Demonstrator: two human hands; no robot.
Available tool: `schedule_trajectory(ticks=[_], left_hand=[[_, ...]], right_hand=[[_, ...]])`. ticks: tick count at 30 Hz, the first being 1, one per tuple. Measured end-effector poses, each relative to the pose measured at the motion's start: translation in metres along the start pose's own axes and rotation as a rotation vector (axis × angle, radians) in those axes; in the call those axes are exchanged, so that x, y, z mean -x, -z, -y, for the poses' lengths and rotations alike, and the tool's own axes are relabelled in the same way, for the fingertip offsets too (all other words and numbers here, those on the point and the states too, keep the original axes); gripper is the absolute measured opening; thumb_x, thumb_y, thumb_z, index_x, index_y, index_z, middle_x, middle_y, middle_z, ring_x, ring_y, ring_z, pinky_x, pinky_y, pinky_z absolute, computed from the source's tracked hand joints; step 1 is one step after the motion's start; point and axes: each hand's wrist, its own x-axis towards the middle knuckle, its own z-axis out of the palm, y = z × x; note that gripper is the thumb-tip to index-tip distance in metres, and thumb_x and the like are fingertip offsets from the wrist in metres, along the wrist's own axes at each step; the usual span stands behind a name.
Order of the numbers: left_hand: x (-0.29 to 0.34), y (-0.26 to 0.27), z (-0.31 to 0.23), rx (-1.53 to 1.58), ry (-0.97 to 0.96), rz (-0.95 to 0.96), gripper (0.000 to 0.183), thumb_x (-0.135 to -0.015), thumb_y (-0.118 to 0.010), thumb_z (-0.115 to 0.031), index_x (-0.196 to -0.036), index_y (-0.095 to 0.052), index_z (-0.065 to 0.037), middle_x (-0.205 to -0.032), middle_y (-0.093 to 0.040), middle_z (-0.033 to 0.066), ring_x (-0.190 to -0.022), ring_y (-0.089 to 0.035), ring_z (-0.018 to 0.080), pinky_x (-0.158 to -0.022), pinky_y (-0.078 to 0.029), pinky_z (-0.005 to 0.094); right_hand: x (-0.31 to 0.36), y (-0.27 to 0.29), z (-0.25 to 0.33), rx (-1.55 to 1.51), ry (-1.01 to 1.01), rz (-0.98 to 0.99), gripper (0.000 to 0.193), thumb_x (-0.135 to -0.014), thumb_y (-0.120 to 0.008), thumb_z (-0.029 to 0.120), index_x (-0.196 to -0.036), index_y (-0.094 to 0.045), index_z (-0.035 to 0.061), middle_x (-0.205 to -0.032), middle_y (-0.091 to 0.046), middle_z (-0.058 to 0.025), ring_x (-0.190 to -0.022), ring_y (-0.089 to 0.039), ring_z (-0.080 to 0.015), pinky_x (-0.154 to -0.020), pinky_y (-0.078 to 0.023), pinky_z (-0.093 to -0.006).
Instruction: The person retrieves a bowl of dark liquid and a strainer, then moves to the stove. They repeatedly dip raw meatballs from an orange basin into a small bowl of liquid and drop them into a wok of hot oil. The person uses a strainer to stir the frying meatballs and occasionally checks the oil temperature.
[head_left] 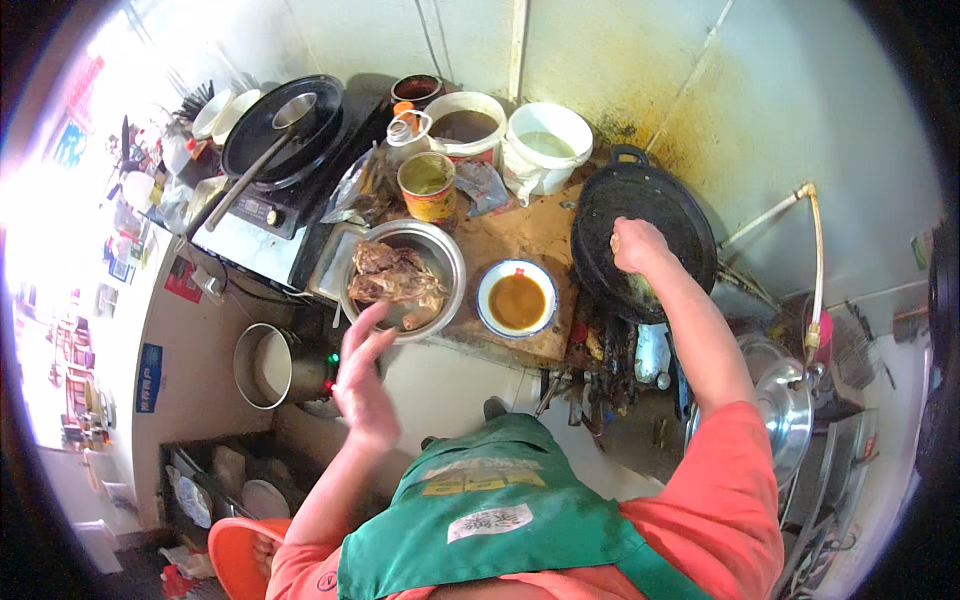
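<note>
My left hand (pixel 366 385) is open, with fingers spread, near the front rim of a steel bowl (pixel 455 262). Browned pieces of cooked meat (pixel 398 275) lie in that bowl. Over a black wok (pixel 590 215) with a loop handle, my right hand (pixel 638 246) is closed in a fist; what it holds, if anything, is hidden. Below the fist, a small pale patch shows in the wok. Between bowl and wok, a white enamel dish (pixel 489 318) with a blue rim holds brown liquid (pixel 517 302).
Two white buckets (pixel 515 178) of liquid, a yellow tin (pixel 428 200) and a plastic jug (pixel 404 145) stand behind. At left, a ladle (pixel 265 155) rests across a black pan (pixel 245 130). A steel pot (pixel 250 365) sits lower left, an orange basin (pixel 232 560) below it.
</note>
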Motion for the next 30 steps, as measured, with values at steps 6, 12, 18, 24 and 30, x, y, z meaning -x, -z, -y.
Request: schedule_trajectory(ticks=[6, 12, 18, 24, 30], left_hand=[[0.092, 0.185, -0.049, -0.499, 0.129, -0.453, 0.049, -0.1, -0.038, -0.034, -0.121, -0.06, 0.005, -0.136, -0.054, 0.0208, -0.13, -0.048, 0.0331, -0.114, -0.03, 0.0447], [0.26, 0.35, -0.143, -1.337, 0.058, -0.798, 0.03, -0.092, -0.047, -0.015, -0.112, -0.062, 0.001, -0.122, -0.062, 0.0171, -0.115, -0.058, 0.0276, -0.102, -0.043, 0.0394], [0.457, 0.437, -0.161, -1.386, 1.165, -1.521, 0.033, -0.088, -0.058, -0.031, -0.11, -0.072, -0.01, -0.109, -0.071, 0.0155, -0.105, -0.067, 0.0279, -0.092, -0.051, 0.0376], [0.537, 0.408, -0.129, -1.196, 1.628, -1.103, 0.037, -0.088, -0.058, -0.024, -0.121, -0.066, -0.007, -0.116, -0.069, 0.0143, -0.108, -0.066, 0.0279, -0.094, -0.051, 0.0374], [0.488, 0.387, -0.043, -0.822, 1.487, -1.01, 0.048, -0.086, -0.063, -0.017, -0.133, -0.058, -0.009, -0.126, -0.063, 0.0154, -0.113, -0.063, 0.0292, -0.097, -0.05, 0.0379]], right_hand=[[0.027, 0.058, 0.024, 0.081, -0.043, -0.315, 0.037, -0.079, -0.065, 0.004, -0.115, -0.056, 0.0004, -0.11, -0.059, -0.0266, -0.104, -0.062, -0.0437, -0.091, -0.052, -0.0476], [0.172, 0.072, 0.148, -0.617, 0.393, -0.374, 0.018, -0.088, -0.061, 0.001, -0.106, -0.059, -0.0031, -0.096, -0.061, -0.0127, -0.09, -0.062, -0.0212, -0.084, -0.051, -0.0336], [0.212, -0.027, 0.27, -0.751, 0.738, 0.268, 0.012, -0.096, -0.055, 0.004, -0.102, -0.06, -0.0055, -0.092, -0.059, -0.0043, -0.085, -0.051, -0.0113, -0.077, -0.043, -0.0255], [0.204, -0.018, 0.328, -0.672, 0.894, 0.352, 0.017, -0.098, -0.058, 0.012, -0.087, -0.057, -0.0017, -0.078, -0.05, 0.0025, -0.071, -0.041, -0.0058, -0.063, -0.034, -0.0211], [0.233, -0.013, 0.393, -0.591, 0.987, 0.333, 0.014, -0.097, -0.059, 0.012, -0.091, -0.059, -0.001, -0.078, -0.047, 0.0041, -0.069, -0.039, -0.0045, -0.061, -0.031, -0.0201]])
